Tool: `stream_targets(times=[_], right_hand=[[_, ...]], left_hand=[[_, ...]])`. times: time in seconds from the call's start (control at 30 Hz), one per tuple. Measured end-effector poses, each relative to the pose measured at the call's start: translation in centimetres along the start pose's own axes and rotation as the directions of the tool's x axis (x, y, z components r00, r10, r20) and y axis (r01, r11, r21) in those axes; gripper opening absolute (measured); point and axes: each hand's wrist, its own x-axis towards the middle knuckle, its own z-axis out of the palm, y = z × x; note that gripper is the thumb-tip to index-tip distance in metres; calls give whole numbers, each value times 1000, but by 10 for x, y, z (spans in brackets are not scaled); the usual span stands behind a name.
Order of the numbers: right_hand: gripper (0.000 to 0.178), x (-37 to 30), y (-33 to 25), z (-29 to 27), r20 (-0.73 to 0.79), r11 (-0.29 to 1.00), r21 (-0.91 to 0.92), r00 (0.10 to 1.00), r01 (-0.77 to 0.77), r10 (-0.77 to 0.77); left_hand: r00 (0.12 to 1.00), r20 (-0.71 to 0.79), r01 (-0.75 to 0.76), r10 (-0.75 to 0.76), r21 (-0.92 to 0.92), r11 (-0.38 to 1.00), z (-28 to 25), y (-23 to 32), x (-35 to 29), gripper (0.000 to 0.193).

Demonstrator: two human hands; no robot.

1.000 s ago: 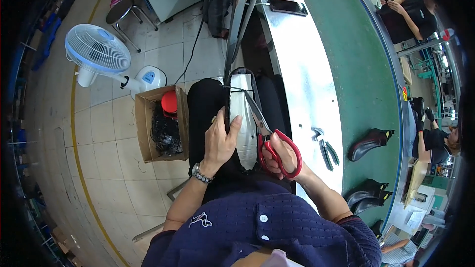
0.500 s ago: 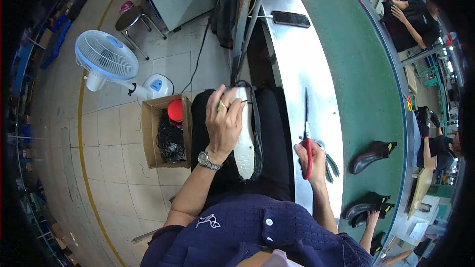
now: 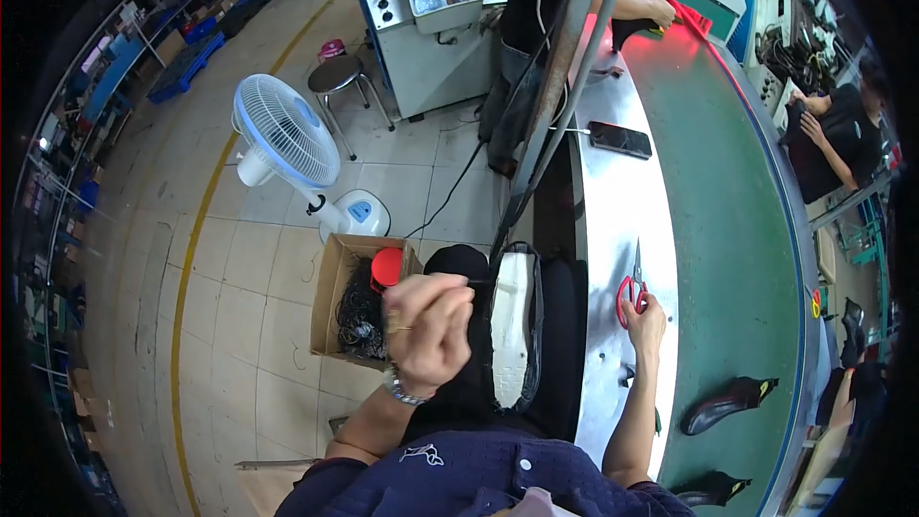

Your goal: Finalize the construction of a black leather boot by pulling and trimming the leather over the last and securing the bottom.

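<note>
A black shoe upper with a pale sole board [image 3: 512, 330] lies bottom up across my lap, its dark edge curling round the board. My left hand [image 3: 428, 333] is closed, left of the shoe and apart from it. A thin dark bit shows at its fingertips, too small to name. On the metal bench top to the right, my right hand [image 3: 645, 324] grips the red handles of the scissors [image 3: 632, 295], whose blades point away from me. Dark tool parts show on the bench by my right forearm, mostly hidden.
An open cardboard box [image 3: 330, 311] with black scraps and a red container [image 3: 387, 268] stands left of my legs. Beyond it is a fan [image 3: 287, 134]. A phone [image 3: 620, 139] lies farther up the bench. Dark shoes [image 3: 728, 406] rest on the green belt [image 3: 718, 258]; other people stand nearby.
My left hand has lifted off the sole board and moved left toward the box, fingers closed. The scissors have come down onto the bench, their handles now spread. My view has shifted.
</note>
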Motion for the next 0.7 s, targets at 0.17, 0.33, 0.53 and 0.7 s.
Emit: stream_targets(times=[0.17,0.33,0.53,0.7], right_hand=[[48,7,15,20,-15,996,-11,996,86,-86],[44,-28,19,-8,-53,990,104,995,92,-87],[45,-76,58,-28,-79,1000,-18,997,-5,4],[57,-114,74,-34,-16,993,-103,998,-63,61]], left_hand=[[977,-31,209,-210,329,921,-33,-39,-8,21],[902,-78,412,-425,456,789,-58,-124,-67,17],[757,48,452,-652,683,574,-80,-253,-191,40],[470,80,671,-879,614,415,-56,-252,-226,59]])
